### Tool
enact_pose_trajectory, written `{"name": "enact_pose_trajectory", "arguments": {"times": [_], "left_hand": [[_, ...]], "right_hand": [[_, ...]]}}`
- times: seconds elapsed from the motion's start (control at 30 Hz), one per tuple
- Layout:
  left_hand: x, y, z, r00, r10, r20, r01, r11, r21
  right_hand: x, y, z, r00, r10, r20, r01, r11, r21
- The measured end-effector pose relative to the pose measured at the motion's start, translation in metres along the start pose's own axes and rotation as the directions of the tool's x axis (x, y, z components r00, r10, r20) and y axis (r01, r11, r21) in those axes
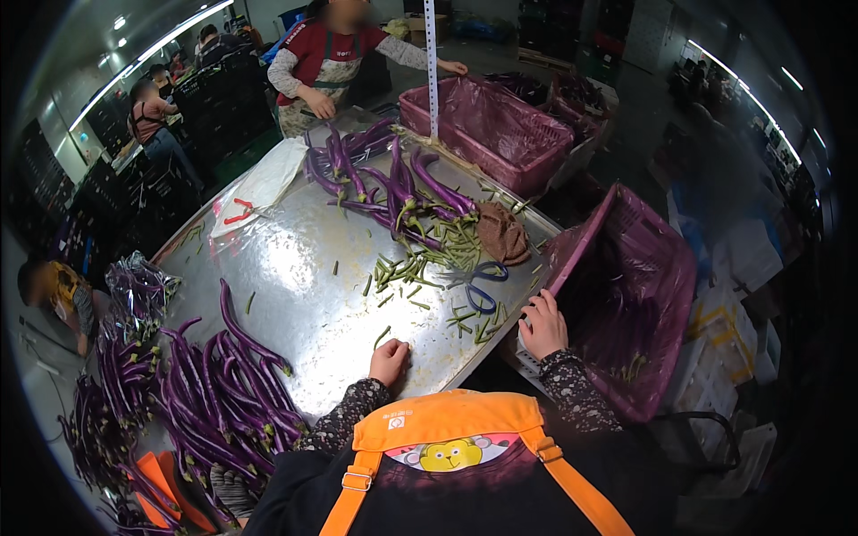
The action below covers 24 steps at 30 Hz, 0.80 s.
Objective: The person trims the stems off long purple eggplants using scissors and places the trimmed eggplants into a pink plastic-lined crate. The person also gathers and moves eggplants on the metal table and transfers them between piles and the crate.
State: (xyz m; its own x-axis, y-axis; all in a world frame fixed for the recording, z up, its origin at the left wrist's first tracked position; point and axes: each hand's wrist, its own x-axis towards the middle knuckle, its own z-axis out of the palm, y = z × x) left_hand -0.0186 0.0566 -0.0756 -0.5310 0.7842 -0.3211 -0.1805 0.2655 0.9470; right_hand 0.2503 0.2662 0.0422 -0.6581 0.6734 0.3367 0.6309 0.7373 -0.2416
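My left hand [390,362] rests on the metal table [315,321] with fingers curled, near a cut green stem; nothing shows in it. My right hand [544,325] lies at the table's right edge, fingers extended against the rim of a tilted, plastic-lined purple crate [670,281] with eggplants inside. Blue-handled scissors [484,288] lie among cut green stems [402,271], near a brown cloth [501,233]. Long purple eggplants [402,177] lie at the far side. A larger pile of eggplants [221,395] covers the near left, with some plastic-wrapped eggplants [141,288] beyond.
Across the table a person [328,60] touches a lined purple crate [493,134] beside a perforated metal post [432,67]. Red-handled pliers or snips [239,211] lie on white sheeting [268,184]. Another person's grey-gloved hand [229,488] is at lower left, near an orange object [157,486].
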Motion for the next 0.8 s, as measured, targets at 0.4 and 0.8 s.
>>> {"name": "enact_pose_trajectory", "arguments": {"times": [0.4,0.8], "left_hand": [[0.003,-0.004,-0.001,0.999,-0.032,0.011,0.033,0.999,-0.014],[0.008,-0.014,-0.003,1.0,0.009,-0.005,-0.009,1.0,0.022]], "right_hand": [[0.0,0.0,-0.001,1.0,0.001,0.004,-0.001,1.0,0.015],[0.001,-0.001,-0.002,1.0,-0.008,-0.011,0.008,1.0,0.007]]}}
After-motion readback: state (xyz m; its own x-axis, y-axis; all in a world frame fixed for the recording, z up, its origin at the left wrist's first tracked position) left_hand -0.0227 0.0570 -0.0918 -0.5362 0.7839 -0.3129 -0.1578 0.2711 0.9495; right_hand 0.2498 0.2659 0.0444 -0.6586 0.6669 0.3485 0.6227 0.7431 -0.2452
